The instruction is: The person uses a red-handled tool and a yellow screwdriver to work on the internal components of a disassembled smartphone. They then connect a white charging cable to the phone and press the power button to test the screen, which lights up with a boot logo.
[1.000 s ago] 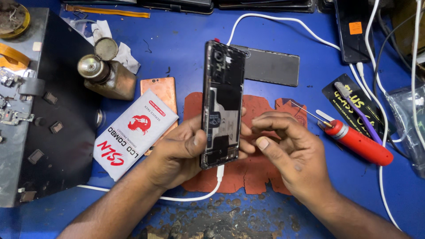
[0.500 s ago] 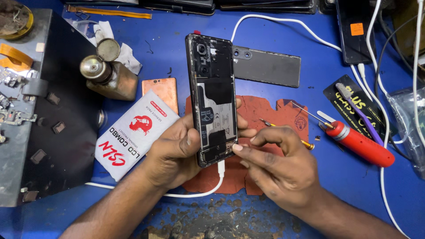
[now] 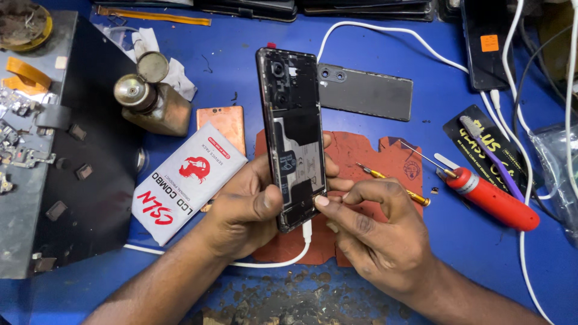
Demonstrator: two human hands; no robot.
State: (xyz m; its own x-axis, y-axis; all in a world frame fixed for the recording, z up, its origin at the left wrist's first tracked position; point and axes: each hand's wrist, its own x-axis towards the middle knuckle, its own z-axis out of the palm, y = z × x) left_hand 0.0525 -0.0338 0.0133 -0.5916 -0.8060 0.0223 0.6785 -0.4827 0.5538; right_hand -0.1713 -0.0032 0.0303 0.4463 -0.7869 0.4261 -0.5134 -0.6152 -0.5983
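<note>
My left hand (image 3: 244, 207) grips an opened black phone (image 3: 292, 129) by its lower half and holds it upright above a red-brown mat (image 3: 361, 159). The phone's back is off, so its inner parts show, and a white cable (image 3: 274, 262) is plugged into its bottom end. My right hand (image 3: 373, 232) pinches at the phone's lower right edge with thumb and forefinger. What sits between those fingertips is too small to tell.
The phone's dark back cover (image 3: 367, 93) lies behind the mat. A thin yellow-handled tool (image 3: 391, 183), a red-handled screwdriver (image 3: 490, 198) and a purple brush (image 3: 490, 156) lie to the right. A white and red box (image 3: 186, 183), a metal bottle (image 3: 147, 102) and a black block (image 3: 90, 150) stand left.
The phone has tilted and shifted slightly left in my left hand. My right hand has slid down to the phone's lower right edge and now pinches there.
</note>
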